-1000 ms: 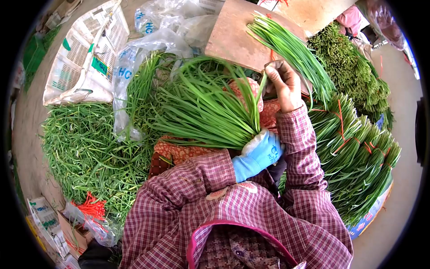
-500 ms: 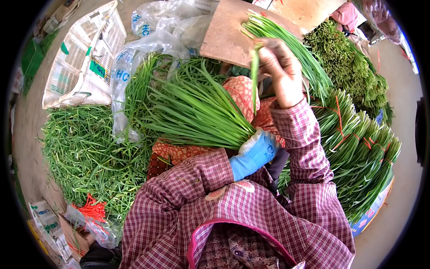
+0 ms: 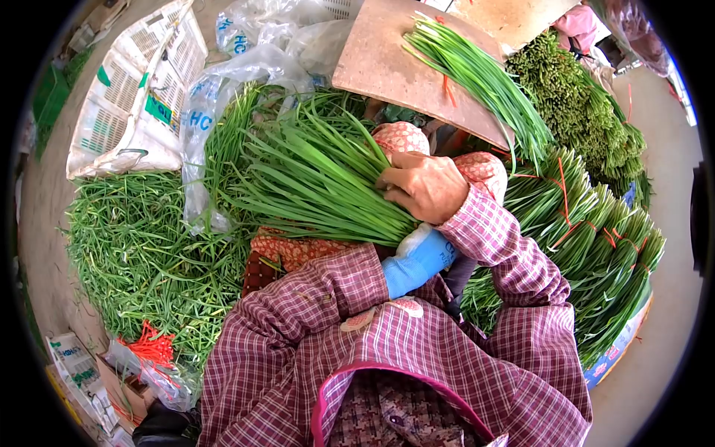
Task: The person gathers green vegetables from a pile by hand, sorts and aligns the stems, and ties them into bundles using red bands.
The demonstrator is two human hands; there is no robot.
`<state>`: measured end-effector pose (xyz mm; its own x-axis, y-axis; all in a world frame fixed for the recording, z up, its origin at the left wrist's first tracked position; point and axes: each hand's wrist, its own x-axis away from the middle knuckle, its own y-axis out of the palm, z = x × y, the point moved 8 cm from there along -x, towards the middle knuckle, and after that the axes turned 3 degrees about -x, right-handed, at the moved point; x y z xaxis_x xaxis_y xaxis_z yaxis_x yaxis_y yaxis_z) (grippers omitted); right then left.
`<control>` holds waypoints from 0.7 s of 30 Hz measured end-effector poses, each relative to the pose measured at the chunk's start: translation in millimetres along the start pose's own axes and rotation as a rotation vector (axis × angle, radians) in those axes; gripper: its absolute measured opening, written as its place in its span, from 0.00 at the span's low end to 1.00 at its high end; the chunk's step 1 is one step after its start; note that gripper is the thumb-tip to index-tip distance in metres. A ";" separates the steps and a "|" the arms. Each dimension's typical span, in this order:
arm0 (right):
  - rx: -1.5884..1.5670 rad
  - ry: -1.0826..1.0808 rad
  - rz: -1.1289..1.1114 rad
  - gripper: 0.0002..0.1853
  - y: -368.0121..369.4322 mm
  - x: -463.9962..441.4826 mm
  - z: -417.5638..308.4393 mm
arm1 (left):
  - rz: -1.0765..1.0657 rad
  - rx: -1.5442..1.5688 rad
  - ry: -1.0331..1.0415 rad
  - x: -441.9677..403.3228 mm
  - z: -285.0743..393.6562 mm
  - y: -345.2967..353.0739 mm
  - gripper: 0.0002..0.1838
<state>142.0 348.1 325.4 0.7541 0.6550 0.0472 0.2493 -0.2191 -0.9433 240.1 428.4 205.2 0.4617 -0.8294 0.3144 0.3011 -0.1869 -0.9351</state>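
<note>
A fanned bunch of long green leaves (image 3: 320,179) lies over my lap, its leaf tips toward the left. My left hand (image 3: 419,259), in a blue and white glove, is closed round the base end of this bunch. Bare, my right hand (image 3: 426,182) rests on the right part of the bunch with its fingers bent down among the leaves; the fingertips are hidden, and whether they pinch a leaf does not show. Beyond it, another bunch of green leaves (image 3: 484,82) lies on a brown board (image 3: 380,63).
Loose greens (image 3: 149,253) are heaped at the left, below a white crate (image 3: 134,97) and clear plastic bags (image 3: 201,119). Red ties (image 3: 151,347) lie at the lower left. Tied bundles (image 3: 596,246) stack at the right, with thicker stalks (image 3: 581,119) behind.
My right hand has come down from above the board, where it held a leaf piece, onto the bunch. That piece no longer shows. My left hand keeps its hold, shifted slightly left.
</note>
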 end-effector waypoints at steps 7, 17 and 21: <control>-0.016 -0.024 0.114 0.08 -11.9 13.5 -4.4 | 0.216 -0.276 -0.073 10.3 2.2 -12.0 0.26; -0.153 -0.013 0.216 0.07 -15.2 48.2 -11.1 | 0.535 -0.758 -0.207 -8.8 10.3 8.4 0.19; -0.582 0.259 0.209 0.03 -11.6 55.3 11.9 | 0.361 -0.518 0.035 2.4 11.0 -18.9 0.17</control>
<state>173.6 395.4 335.1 0.9255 0.3775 0.0289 0.3147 -0.7244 -0.6134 244.7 435.7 225.5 0.4285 -0.9029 -0.0330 -0.3155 -0.1154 -0.9419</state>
